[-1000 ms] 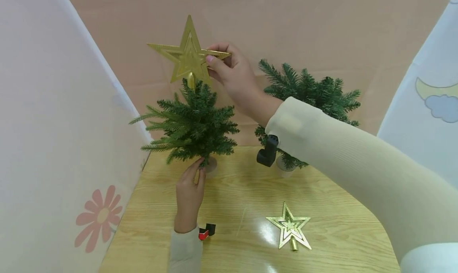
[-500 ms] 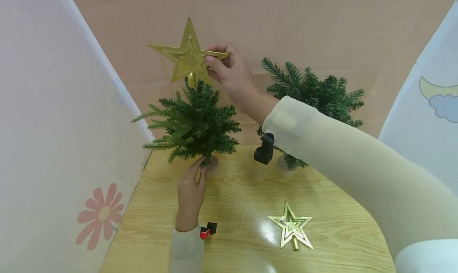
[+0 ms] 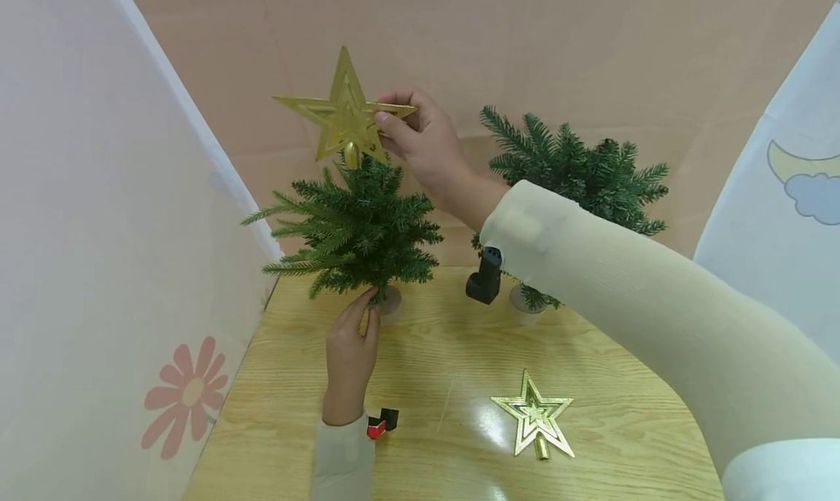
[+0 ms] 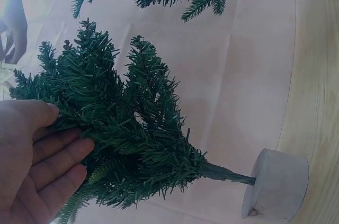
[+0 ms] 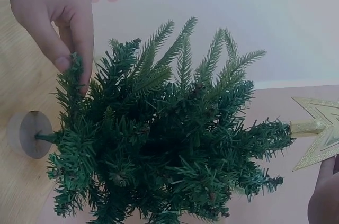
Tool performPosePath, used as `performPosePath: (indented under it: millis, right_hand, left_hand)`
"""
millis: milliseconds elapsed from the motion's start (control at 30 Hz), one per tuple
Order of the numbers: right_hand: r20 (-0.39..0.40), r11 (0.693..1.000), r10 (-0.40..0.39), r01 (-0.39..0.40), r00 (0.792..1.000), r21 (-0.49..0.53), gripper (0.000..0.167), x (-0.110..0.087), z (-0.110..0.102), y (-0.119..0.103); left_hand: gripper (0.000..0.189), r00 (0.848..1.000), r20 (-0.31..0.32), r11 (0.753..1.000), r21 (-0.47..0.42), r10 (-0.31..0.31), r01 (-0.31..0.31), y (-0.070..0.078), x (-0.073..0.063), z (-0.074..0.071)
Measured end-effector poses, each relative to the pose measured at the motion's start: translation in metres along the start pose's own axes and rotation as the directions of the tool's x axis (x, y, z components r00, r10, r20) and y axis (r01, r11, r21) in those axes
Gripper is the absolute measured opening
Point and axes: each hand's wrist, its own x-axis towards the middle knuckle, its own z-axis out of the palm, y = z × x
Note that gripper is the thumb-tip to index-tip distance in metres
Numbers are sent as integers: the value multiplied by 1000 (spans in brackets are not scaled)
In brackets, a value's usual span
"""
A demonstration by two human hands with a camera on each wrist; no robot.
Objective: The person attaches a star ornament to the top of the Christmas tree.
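Note:
A gold star tree topper (image 3: pixel 346 118) is pinched by one arm between the thumb and fingers of my right hand (image 3: pixel 426 136). Below it stands a small green artificial Christmas tree (image 3: pixel 367 224) on a round wooden base (image 4: pixel 280 184). In the right wrist view, the topper's hollow stem (image 5: pixel 307 128) sits right at the tip of the treetop. My left hand (image 3: pixel 351 351) pinches a low branch on the tree's near side, with thumb and fingers on either side of it (image 5: pixel 69 28). The star hides part of the treetop in the head view.
Another green tree (image 3: pixel 577 165) stands to the right, partly behind my right sleeve (image 3: pixel 610 268). A second gold star topper (image 3: pixel 533 413) lies on the wooden table (image 3: pixel 426 355) in front. Cloth walls (image 3: pixel 459 34) enclose the back and sides.
My right hand and the star have moved down a little towards the treetop. The left hand keeps its place at the low branch.

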Motion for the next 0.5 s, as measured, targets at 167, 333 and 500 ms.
performPosePath:
  millis: [167, 333, 500]
  right_hand:
    - [11, 1000, 10, -10, 1000, -24, 17, 0, -3, 4]
    - [56, 999, 6, -4, 998, -37, 17, 1, -4, 7]
    - [83, 997, 1, 5, 997, -71, 16, 1, -5, 9]
  left_hand:
    - [31, 1000, -1, 1000, 0, -4, 4, 0, 0, 0]
    - [31, 1000, 3, 1000, 8, -1, 1, 2, 1, -1]
    - [32, 1000, 3, 1000, 7, -2, 2, 3, 1, -1]
